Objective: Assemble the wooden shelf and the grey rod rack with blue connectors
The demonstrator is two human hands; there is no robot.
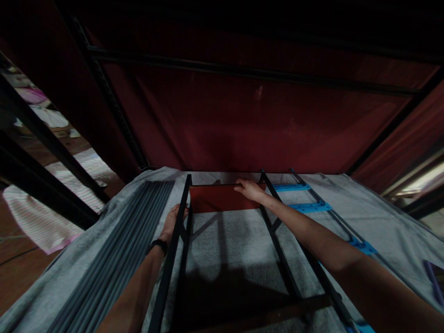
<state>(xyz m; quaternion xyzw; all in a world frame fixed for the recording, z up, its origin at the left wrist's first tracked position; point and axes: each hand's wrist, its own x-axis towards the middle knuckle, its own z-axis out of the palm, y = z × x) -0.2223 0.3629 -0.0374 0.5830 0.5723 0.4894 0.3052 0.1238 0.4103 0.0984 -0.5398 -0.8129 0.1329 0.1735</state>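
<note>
While dark red sheeting (pixel 277 125) rose behind a surface spread with pale cloth (pixel 391 222), you worked at a black metal frame (pixel 169 259) set between a row of grey tubes (pixel 123 249) on the left and blue crosspieces (pixel 308 207) on the right. A dark crossbar (pixel 270 316) spanned the frame's near part; the red panel (pixel 218 200) reached across its far end, between the side rails, so its placement looked largely done. Whether it was fastened could not be told, leaving that point unsettled. Your left hand (pixel 171 219) wrapped around the left rail (pixel 162 286) beside the panel, fingers partly hidden; your right hand (pixel 251 190) grasped the panel's upper edge with bent fingers, how firmly unclear. A black wristband (pixel 161 245) circled your left wrist.
</note>
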